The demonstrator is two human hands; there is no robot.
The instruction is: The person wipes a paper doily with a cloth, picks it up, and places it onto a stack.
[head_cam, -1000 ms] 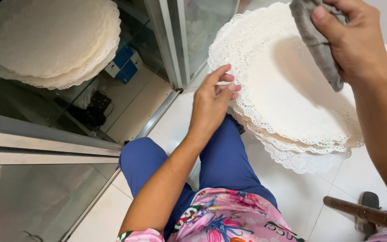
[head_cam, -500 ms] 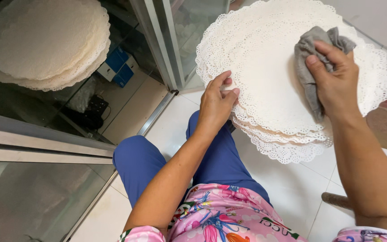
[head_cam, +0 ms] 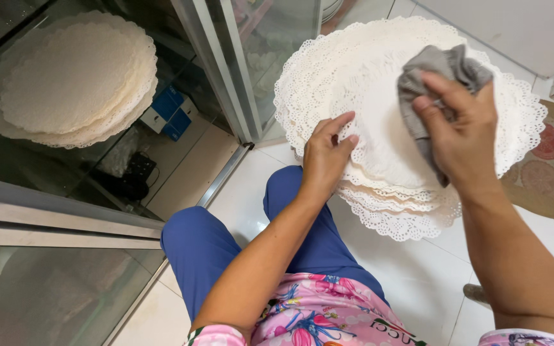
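White lace doilies (head_cam: pixel 379 96) under flat left hand (head_cam: pixel 325 157); grey cloth (head_cam: pixel 434 77) bunched in closed right hand (head_cam: pixel 463 138).

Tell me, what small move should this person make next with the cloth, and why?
Probably sweep the grey cloth across the top lacy white plate: the right hand presses it there, while the left hand steadies the stack's rim.
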